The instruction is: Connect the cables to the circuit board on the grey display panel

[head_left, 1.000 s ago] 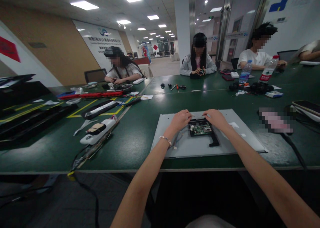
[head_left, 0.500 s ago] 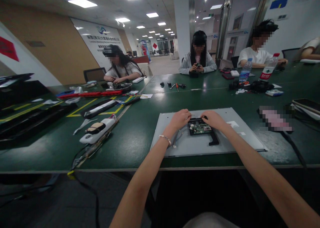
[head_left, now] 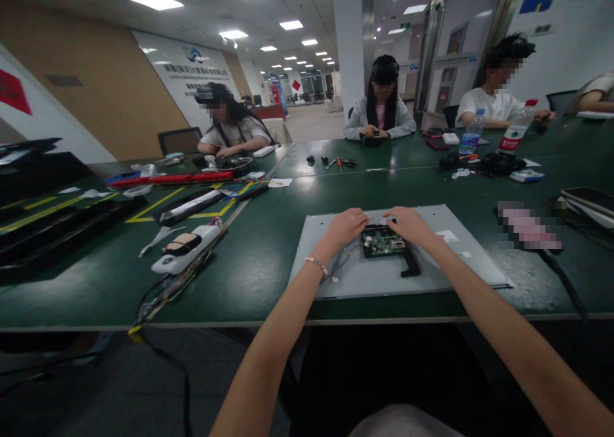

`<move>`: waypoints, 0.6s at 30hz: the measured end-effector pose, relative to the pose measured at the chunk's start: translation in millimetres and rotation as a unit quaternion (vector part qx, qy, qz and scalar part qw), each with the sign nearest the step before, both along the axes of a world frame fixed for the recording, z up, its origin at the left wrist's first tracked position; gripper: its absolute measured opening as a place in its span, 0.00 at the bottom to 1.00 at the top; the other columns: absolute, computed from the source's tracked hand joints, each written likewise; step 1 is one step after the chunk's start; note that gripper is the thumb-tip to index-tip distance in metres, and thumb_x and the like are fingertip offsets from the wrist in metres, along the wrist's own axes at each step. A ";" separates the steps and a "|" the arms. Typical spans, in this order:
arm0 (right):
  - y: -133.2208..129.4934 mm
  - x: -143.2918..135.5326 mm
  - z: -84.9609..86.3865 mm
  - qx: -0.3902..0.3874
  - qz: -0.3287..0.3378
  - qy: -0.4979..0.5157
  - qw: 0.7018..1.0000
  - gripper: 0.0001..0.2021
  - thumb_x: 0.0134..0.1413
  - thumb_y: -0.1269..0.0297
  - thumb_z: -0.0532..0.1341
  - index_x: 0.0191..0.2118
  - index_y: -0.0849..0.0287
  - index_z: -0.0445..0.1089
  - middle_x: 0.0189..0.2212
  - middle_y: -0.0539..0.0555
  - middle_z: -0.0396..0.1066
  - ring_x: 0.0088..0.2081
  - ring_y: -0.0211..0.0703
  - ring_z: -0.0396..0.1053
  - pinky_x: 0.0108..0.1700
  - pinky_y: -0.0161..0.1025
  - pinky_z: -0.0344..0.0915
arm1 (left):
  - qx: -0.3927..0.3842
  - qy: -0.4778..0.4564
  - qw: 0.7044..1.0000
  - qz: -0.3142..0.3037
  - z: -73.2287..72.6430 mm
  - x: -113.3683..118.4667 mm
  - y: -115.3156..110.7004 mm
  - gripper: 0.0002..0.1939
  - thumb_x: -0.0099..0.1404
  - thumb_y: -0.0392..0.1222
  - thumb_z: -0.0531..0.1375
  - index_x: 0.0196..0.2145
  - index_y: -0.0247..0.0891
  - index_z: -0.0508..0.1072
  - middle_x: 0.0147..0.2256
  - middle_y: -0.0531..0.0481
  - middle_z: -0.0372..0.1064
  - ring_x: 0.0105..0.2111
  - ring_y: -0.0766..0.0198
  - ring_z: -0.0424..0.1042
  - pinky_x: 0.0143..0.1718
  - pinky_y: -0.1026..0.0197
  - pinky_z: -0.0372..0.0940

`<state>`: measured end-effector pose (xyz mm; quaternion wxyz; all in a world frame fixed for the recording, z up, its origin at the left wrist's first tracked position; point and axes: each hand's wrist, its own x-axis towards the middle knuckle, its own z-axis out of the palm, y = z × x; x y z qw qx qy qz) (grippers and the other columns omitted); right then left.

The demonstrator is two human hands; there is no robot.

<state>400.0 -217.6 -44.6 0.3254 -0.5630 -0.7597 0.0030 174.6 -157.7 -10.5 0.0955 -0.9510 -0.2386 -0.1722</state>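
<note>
A black frame (head_left: 411, 264) with a green circuit board (head_left: 384, 244) in it lies on a light grey panel (head_left: 460, 270) on the green table. My left hand (head_left: 346, 226), bracelet at the wrist, has its bent fingers closed at the frame's far left corner. My right hand (head_left: 407, 224) is at the far right corner, fingers curled onto the black edge. Both sets of fingertips are partly hidden. A thin cable (head_left: 337, 264) runs on the panel beside my left wrist.
A white device (head_left: 187, 251) with cables lies to the left, near a black-and-white bar (head_left: 192, 206). Small tools (head_left: 339, 165) lie beyond the panel. Bottles (head_left: 517, 130) stand at the back right. Three people sit across the table. A phone-like pink object (head_left: 527, 226) lies to the right.
The fingers of my right hand have shifted slightly on the frame's far edge, while my left hand stays nearly in place. The person opposite has lowered their hands.
</note>
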 end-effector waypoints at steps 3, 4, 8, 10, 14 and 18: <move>-3.2 -5.1 5.5 0.015 0.018 0.024 0.999 0.13 0.57 0.69 0.58 0.46 0.58 0.75 0.46 0.58 0.76 0.49 0.49 0.72 0.55 0.48 0.65 | 0.008 0.009 1.000 -0.010 1.5 2.4 -2.0 0.13 0.73 0.40 0.52 0.40 0.35 0.76 0.36 0.45 0.70 0.39 0.61 0.69 0.39 0.61 0.62; -4.4 -7.6 7.0 0.019 0.027 0.032 0.999 0.13 0.57 0.68 0.59 0.47 0.57 0.75 0.47 0.58 0.76 0.50 0.49 0.72 0.56 0.47 0.64 | 0.008 0.013 1.000 -0.015 2.0 3.5 -3.0 0.13 0.73 0.40 0.52 0.41 0.34 0.76 0.36 0.45 0.70 0.40 0.61 0.69 0.40 0.61 0.62; -7.6 -18.9 9.5 0.026 0.054 0.057 0.997 0.14 0.55 0.69 0.61 0.47 0.56 0.75 0.45 0.56 0.77 0.48 0.48 0.73 0.53 0.47 0.66 | -0.001 0.028 0.999 -0.036 4.4 9.0 -9.3 0.12 0.72 0.38 0.52 0.41 0.35 0.75 0.37 0.44 0.70 0.40 0.60 0.69 0.40 0.60 0.63; -7.9 -22.8 8.9 0.024 0.055 0.060 0.996 0.13 0.53 0.70 0.61 0.44 0.56 0.76 0.43 0.56 0.78 0.46 0.49 0.74 0.51 0.46 0.67 | -0.005 0.038 0.998 -0.046 5.4 11.1 -12.3 0.11 0.72 0.37 0.52 0.42 0.35 0.75 0.38 0.44 0.70 0.40 0.60 0.69 0.41 0.60 0.63; -7.5 -25.0 7.5 0.021 0.045 0.066 0.997 0.13 0.53 0.72 0.61 0.43 0.55 0.76 0.40 0.54 0.79 0.43 0.48 0.76 0.49 0.44 0.68 | 0.001 0.043 0.997 -0.058 6.4 11.9 -13.9 0.11 0.71 0.36 0.52 0.44 0.35 0.74 0.39 0.44 0.70 0.41 0.60 0.68 0.42 0.61 0.63; -9.4 -25.8 9.2 0.019 0.033 0.063 0.997 0.12 0.55 0.70 0.60 0.43 0.55 0.77 0.39 0.54 0.79 0.42 0.50 0.76 0.48 0.45 0.69 | 0.005 0.029 0.998 -0.064 6.8 10.0 -11.1 0.12 0.71 0.35 0.51 0.44 0.34 0.74 0.39 0.44 0.70 0.42 0.60 0.68 0.42 0.61 0.63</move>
